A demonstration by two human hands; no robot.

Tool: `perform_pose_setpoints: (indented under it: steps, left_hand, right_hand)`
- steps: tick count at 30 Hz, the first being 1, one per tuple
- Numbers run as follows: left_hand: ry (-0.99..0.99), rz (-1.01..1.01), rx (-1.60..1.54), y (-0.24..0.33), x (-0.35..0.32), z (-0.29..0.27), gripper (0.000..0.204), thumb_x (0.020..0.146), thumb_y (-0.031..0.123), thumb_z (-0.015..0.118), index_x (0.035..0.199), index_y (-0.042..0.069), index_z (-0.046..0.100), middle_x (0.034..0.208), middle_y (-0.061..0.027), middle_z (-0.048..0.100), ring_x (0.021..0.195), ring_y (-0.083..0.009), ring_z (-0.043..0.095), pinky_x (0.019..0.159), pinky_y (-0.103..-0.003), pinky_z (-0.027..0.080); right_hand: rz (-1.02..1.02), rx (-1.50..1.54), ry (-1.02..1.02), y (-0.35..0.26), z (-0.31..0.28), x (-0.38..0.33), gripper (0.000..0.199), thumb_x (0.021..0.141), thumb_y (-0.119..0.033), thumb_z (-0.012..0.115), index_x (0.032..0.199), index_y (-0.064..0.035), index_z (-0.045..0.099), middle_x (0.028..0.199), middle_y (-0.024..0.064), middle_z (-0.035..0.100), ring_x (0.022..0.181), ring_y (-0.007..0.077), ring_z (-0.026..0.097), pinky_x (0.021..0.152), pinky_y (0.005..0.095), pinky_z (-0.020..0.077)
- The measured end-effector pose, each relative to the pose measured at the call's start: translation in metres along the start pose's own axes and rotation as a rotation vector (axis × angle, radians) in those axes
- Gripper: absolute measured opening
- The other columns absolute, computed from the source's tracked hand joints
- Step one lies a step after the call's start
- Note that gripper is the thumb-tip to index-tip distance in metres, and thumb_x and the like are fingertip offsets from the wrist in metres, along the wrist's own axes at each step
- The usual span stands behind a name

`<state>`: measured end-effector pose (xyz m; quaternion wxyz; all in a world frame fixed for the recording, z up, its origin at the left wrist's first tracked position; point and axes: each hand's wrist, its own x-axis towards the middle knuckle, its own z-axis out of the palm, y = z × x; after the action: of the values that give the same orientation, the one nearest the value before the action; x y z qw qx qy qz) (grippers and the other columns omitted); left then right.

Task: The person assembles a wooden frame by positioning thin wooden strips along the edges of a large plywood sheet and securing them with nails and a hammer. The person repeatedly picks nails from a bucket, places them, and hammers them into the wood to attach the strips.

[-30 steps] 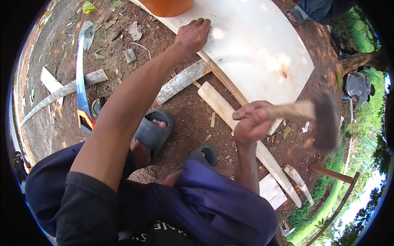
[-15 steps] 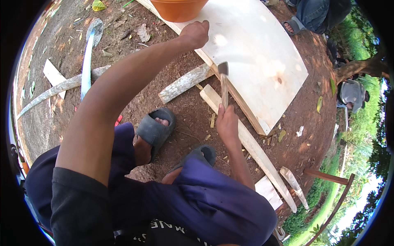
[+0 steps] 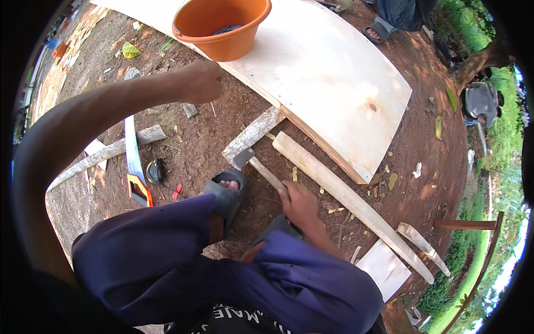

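Note:
My right hand [image 3: 303, 206] grips the wooden handle of a hatchet [image 3: 267, 175]. Its metal head is beside a bark-covered log piece [image 3: 251, 133], close to my sandalled foot. My left hand [image 3: 203, 81] is closed in a fist just off the edge of a large pale wooden board [image 3: 328, 83]; whatever is inside the fist is hidden. On that board, beyond the fist, stands an orange bucket [image 3: 228, 47] with small dark items in the bottom. The log piece meets the board's near edge from below.
A handsaw [image 3: 133, 156] and a dark tape measure [image 3: 156, 171] lie on the soil at left, near a thin pole [image 3: 111, 155]. A long pale timber [image 3: 345, 200] lies right of my hatchet hand. Another person's sandalled foot [image 3: 377, 32] is beyond the board.
My right hand has brought the hatchet down and left from the board's edge toward my foot. My left hand has moved left off the board. The view has shifted, showing more of the bucket.

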<state>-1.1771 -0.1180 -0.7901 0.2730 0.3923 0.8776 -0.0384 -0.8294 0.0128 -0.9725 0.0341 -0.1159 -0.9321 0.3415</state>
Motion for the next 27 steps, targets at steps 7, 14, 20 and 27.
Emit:
perform_pose_setpoints:
  steps: [7,14,20,27]
  left_hand:
    - [-0.204,-0.035,-0.323,0.000,0.001,0.084,0.037,0.089,0.031,0.066,0.094,-0.005,0.069,0.091,-0.0178,0.070,0.085,-0.0279,0.067,0.078,-0.041,0.052]
    - [-0.403,-0.152,-1.063,0.089,0.048,0.132,0.054,0.090,0.049,0.069,0.100,-0.004,0.069,0.087,-0.0131,0.063,0.069,-0.0168,0.052,0.059,-0.033,0.041]
    - [-0.240,-0.451,-1.691,0.151,0.128,0.183,0.050,0.091,0.050,0.072,0.105,0.003,0.066,0.084,-0.0064,0.059,0.065,-0.0096,0.041,0.053,-0.026,0.032]
    - [-0.197,-0.321,-1.929,0.159,0.139,0.202,0.037,0.092,0.041,0.073,0.106,0.008,0.062,0.086,0.0012,0.060,0.068,-0.0089,0.047,0.054,-0.027,0.034]
  right_hand:
    - [0.676,0.485,0.571,0.054,-0.030,-0.032,0.036,0.099,-0.023,0.063,0.126,0.0011,0.058,0.118,0.0138,0.064,0.105,0.0251,0.063,0.088,0.0386,0.0517]
    - [0.910,0.476,1.041,0.140,-0.075,-0.015,0.047,0.101,-0.033,0.060,0.127,0.0065,0.054,0.121,0.0154,0.060,0.115,0.0249,0.056,0.103,0.0385,0.0413]
    - [1.056,0.972,0.799,0.168,-0.103,0.033,0.056,0.100,-0.040,0.061,0.130,0.0071,0.057,0.125,0.0144,0.062,0.115,0.0238,0.057,0.102,0.0368,0.0411]
    - [1.033,0.915,0.862,0.171,-0.094,0.041,0.055,0.100,-0.038,0.061,0.126,0.0105,0.060,0.121,0.0145,0.065,0.107,0.0232,0.061,0.095,0.0371,0.0467]
